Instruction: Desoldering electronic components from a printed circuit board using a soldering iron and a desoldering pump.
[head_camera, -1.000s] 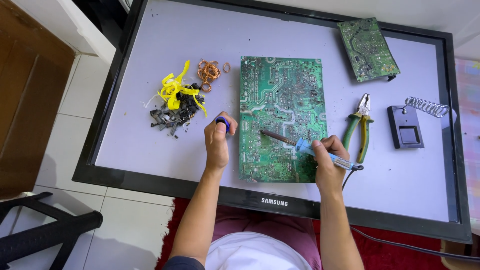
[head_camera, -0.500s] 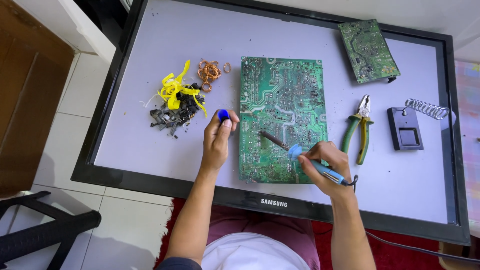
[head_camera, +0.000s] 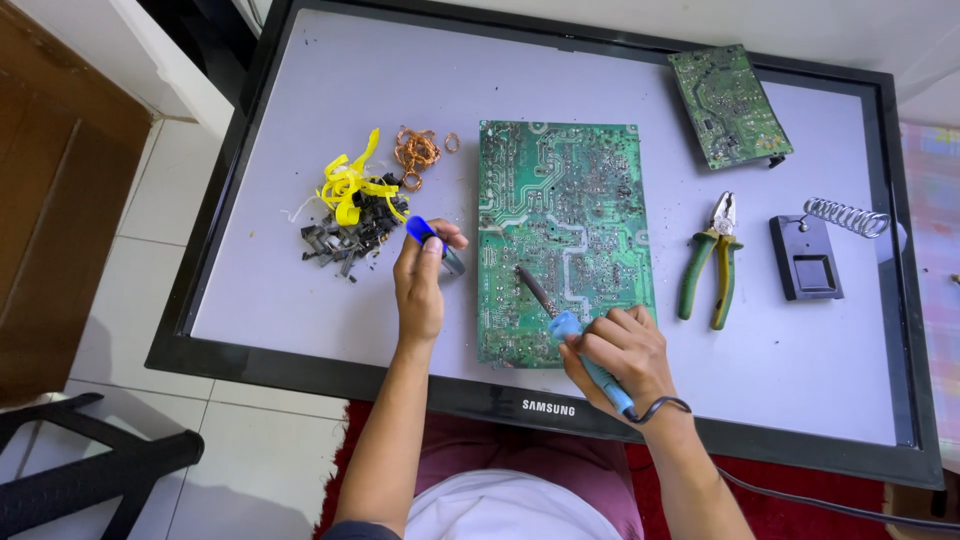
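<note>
Soldering iron on a green circuit board, centre of the frame

The right hand (head_camera: 620, 350) has its fingers wrapped round a blue-handled soldering iron (head_camera: 570, 325), tip on the large circuit board (head_camera: 560, 230); the left hand (head_camera: 422, 280) pinches a small blue tool (head_camera: 425, 235), half hidden, at the board's left edge. On the surface (head_camera: 250, 270): two boards, one pair of pliers (head_camera: 712, 262), one iron stand (head_camera: 815, 250), a scrap pile (head_camera: 355, 215).

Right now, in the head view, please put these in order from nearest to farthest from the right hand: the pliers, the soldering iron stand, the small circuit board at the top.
1. Pliers, green handles, just right of and above the right hand.
2. Soldering iron stand, black, farther right.
3. Small circuit board, at the top right edge.
</note>
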